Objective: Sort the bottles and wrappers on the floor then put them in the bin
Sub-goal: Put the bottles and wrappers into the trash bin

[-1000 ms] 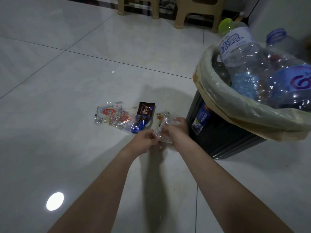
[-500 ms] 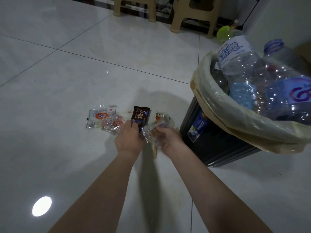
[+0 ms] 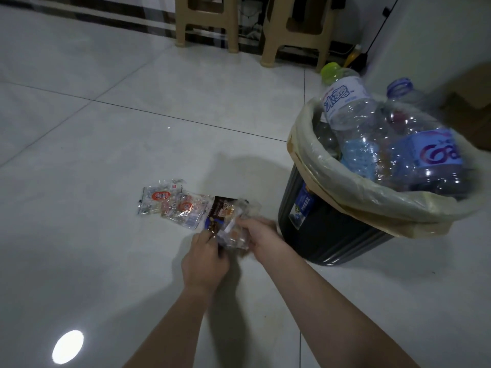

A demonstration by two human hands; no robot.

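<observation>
Several snack wrappers lie on the white tile floor left of the bin. Two clear wrappers with orange labels point(image 3: 170, 204) sit furthest left. My left hand point(image 3: 204, 257) pinches the lower end of a dark brown wrapper point(image 3: 220, 213). My right hand point(image 3: 259, 235) grips a crumpled clear wrapper point(image 3: 235, 233) that overlaps the brown one. The dark bin point(image 3: 326, 235) with a yellowish liner stands just right of my hands, stuffed with clear plastic bottles point(image 3: 353, 120) that stick out above its rim.
Two beige plastic stools point(image 3: 295, 35) stand at the back by a wall. A white wall or appliance point(image 3: 425, 35) rises behind the bin, with a yellow-tipped object at its foot. A ceiling light reflects on the tiles at the lower left.
My left hand has taken hold of the brown wrapper and drawn it toward the clear one in my right hand. The view pulled back slightly.
</observation>
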